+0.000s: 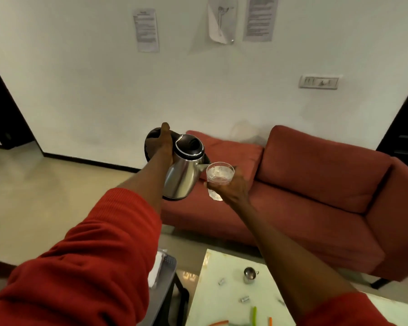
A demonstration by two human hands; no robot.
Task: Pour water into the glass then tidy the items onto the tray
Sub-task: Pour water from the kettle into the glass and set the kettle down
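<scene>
My left hand [161, 143] grips the black handle of a steel electric kettle [183, 174] with a black lid, held in the air and tilted to the right. Its spout touches the rim of a clear glass [220, 176] with water in it. My right hand [231, 188] holds that glass from below and behind, fingers curled round it. Both are raised over the floor in front of a red sofa. A grey tray [167, 263] shows partly at the bottom, behind my left sleeve.
A white table [222, 300] at the bottom holds a small steel cup [249, 274], small wrapped pieces [244, 299], a green stick [254, 315] and orange sticks. The red sofa [316, 184] stands behind it against a white wall. Dark doorways flank both sides.
</scene>
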